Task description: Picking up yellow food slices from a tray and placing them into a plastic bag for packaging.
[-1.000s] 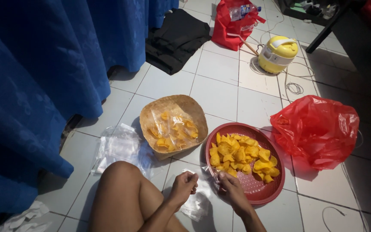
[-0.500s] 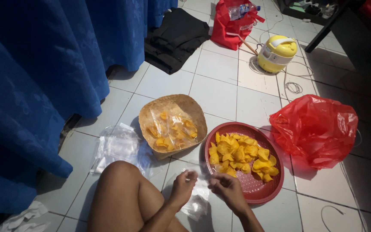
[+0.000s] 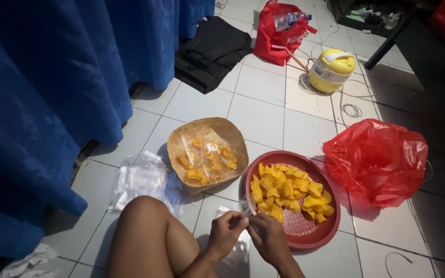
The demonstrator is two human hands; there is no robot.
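On white floor tiles [image 3: 263, 113], blue curtain [image 3: 42, 77] hangs left.

A: Packages in view?
B: Clear plastic pouch of yellow chips [image 3: 205, 159], lying in the round woven basket [image 3: 181, 135]. Stack of flat clear plastic bags [image 3: 141, 177] on the floor tiles, just left of that basket.
A: Others?
B: Crumpled red plastic bag [image 3: 377, 159], right of the red perforated tray [image 3: 305, 231]. Upright red shopping bag [image 3: 279, 38] at the top, bottles inside. No signs or screens.
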